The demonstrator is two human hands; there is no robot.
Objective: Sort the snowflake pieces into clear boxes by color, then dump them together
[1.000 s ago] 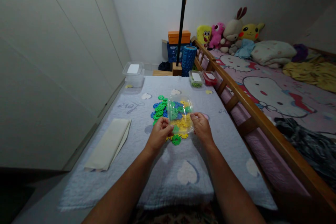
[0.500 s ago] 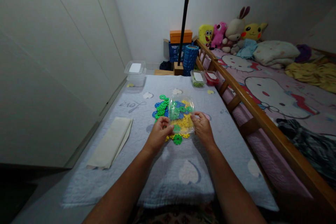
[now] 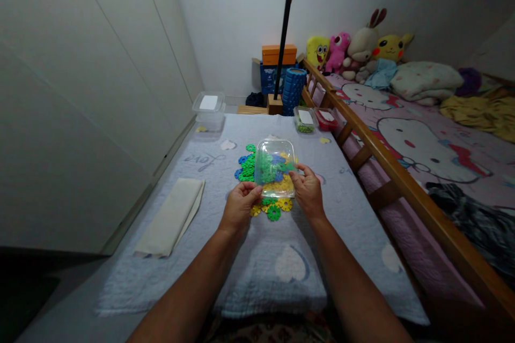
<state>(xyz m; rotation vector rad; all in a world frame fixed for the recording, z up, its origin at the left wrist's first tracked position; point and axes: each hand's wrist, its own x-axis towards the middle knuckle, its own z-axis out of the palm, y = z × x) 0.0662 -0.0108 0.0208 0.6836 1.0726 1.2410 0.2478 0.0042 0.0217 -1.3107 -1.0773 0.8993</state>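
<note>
A clear, square plastic container with rounded corners is tilted above a pile of toys. I cannot tell whether it is the tub or a lid. My left hand pinches its near left corner, with thumb and fingers closed on the rim. My right hand grips the right edge the same way. Under and around it lie flat, notched plastic discs: green discs and several blue ones on the left, yellow discs nearer me. One green disc lies at the front. Others show through the clear plastic.
A folded cream cloth lies left on the blue tablecloth. Clear boxes are stacked at the back left. A box with green contents and a red one stand back right. A wooden bed rail borders the right.
Both hands have lifted and tilted the clear container slightly, moving it a little away from me and to the left. More of the front discs show below its near edge.
</note>
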